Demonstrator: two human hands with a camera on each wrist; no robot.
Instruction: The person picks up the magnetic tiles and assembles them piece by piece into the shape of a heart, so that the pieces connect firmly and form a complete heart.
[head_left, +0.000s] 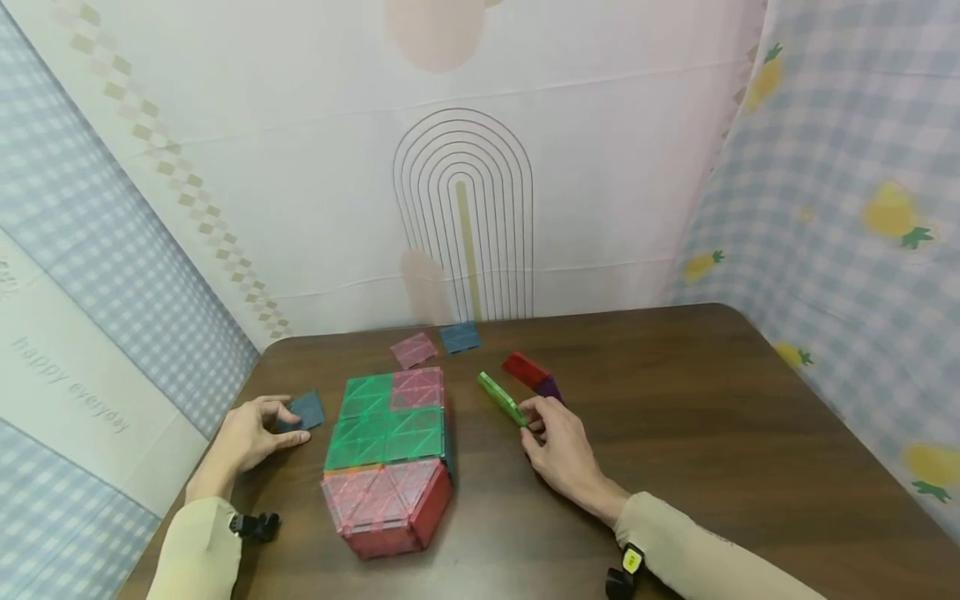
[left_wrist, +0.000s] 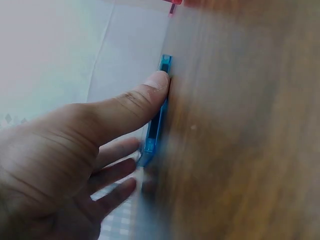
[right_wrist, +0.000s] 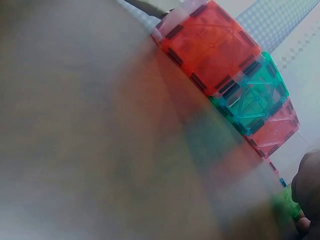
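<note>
My left hand is at a blue square magnetic tile on the table's left side. In the left wrist view the thumb lies across the tile's edge, with the other fingers around its near end. On the right, my right hand pinches the end of a green magnetic tile, tilted so its edge shows. Only a bit of this green tile shows in the right wrist view, beside the fingers. Between the hands sits a block built of tiles, green and pink on top, with red sides.
Behind the block lie a pink tile and another blue tile. A red piece and a purple piece lie just beyond the right hand. Patterned cloth hangs around the brown table.
</note>
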